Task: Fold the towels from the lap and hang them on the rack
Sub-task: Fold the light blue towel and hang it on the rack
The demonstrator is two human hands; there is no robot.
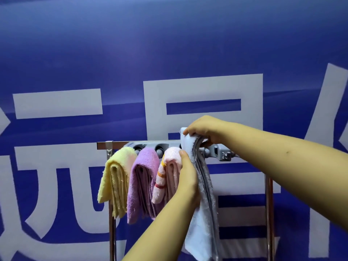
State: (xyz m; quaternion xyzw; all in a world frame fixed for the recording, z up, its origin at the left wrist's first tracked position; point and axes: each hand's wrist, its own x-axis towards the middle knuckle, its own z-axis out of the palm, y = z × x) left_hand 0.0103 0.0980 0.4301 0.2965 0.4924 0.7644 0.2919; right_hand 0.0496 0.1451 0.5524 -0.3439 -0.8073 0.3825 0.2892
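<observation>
My right hand (203, 131) pinches the top fold of the grey towel (202, 194), fingers curled over it where it drapes across the rack (224, 153). My left hand (188, 178) lies with straight fingers flat against the left side of that towel, its fingertips touching the pink towel (168, 174) just beside it. The grey towel hangs folded, its long end reaching down near the bottom of the view. To the left, three more folded towels hang on the rack's arms: the pink one, then a purple towel (144, 183), then a yellow towel (114, 178) farthest left. Behind the rack stands a blue wall (169, 44) with large white characters.
</observation>
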